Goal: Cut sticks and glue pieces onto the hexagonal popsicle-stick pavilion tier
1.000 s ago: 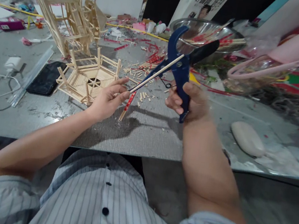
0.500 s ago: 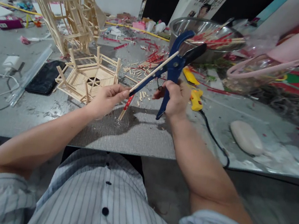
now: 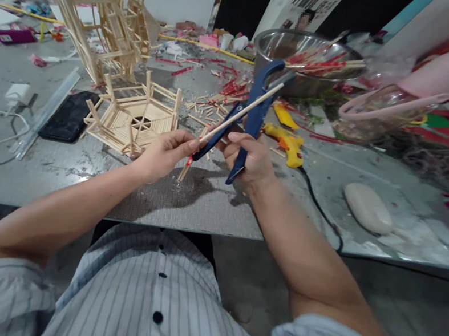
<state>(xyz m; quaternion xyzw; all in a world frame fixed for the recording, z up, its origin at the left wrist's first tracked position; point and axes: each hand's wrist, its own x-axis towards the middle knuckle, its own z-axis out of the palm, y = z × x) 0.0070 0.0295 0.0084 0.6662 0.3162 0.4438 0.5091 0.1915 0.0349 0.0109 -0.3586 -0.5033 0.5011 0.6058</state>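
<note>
My left hand (image 3: pixel 166 153) pinches the lower end of a thin wooden stick (image 3: pixel 243 112), which slants up to the right. In my right hand (image 3: pixel 251 161) is a blue cutter (image 3: pixel 259 101), held by a handle. The stick passes across the cutter near its upper part; whether the blade touches it I cannot tell. Beside my left hand lies a hexagonal frame of sticks (image 3: pixel 131 119) with short upright posts. A piece with red wrapping (image 3: pixel 190 160) shows just under my left fingertips.
A taller stick structure (image 3: pixel 102 25) stands at the back left. Behind the cutter is a metal bowl (image 3: pixel 268 42) with sticks. A yellow glue gun (image 3: pixel 291 145) lies to the right, its black cord near a white oval object (image 3: pixel 368 208). A phone (image 3: pixel 69 116) lies at left.
The cutter and my right hand have moved down and left, toward my left hand. The stick's upper end has swung down to the right. My left hand has shifted slightly right.
</note>
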